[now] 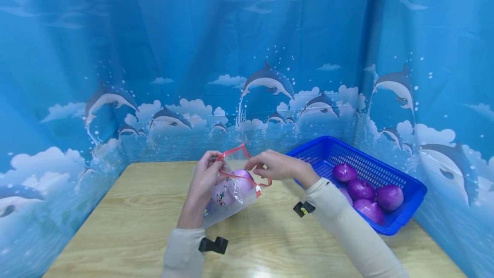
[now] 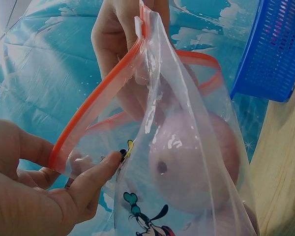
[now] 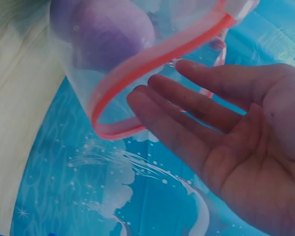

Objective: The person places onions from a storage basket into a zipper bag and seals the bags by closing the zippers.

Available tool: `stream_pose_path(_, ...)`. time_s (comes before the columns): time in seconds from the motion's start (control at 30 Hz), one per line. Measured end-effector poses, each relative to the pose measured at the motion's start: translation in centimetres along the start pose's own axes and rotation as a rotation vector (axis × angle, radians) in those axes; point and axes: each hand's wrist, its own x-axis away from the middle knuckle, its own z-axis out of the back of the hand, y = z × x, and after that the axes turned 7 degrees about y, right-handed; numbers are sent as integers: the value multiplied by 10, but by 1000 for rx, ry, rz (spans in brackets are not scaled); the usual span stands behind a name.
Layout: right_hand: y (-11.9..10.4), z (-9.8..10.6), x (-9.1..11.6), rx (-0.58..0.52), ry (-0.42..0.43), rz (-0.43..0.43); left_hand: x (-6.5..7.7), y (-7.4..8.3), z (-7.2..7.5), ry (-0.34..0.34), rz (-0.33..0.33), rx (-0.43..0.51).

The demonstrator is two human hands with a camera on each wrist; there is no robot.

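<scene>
A clear zip bag (image 1: 223, 219) with a red zip edge and cartoon print is held over the table, its mouth spread wide. Pale purple through the plastic, round onions (image 1: 243, 180) lie inside it. My left hand (image 1: 204, 177) pinches one side of the bag's rim between thumb and fingers. At the opposite side, my right hand (image 1: 275, 164) has its fingers in the bag's mouth, nearly straight and apart from the onions. In the right wrist view those fingers (image 3: 172, 130) hold nothing. A white slider (image 2: 138, 27) sits at one end of the zip.
At the right of the wooden table (image 1: 131, 213) stands a blue perforated basket (image 1: 376, 165) with several shiny purple onions (image 1: 361, 189) in it. A blue curtain (image 1: 216, 33) printed with dolphins closes off the back and both sides.
</scene>
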Motion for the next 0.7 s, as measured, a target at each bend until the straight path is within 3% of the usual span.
stream_pose_path(0.37, 2, -13, -9, -203, -141, -56, 1, 2, -1, 0, 17, -14)
stream_pose_path(0.7, 2, -18, -7, -231, -189, -111, 2, 2, 0, 9, 7, 26)
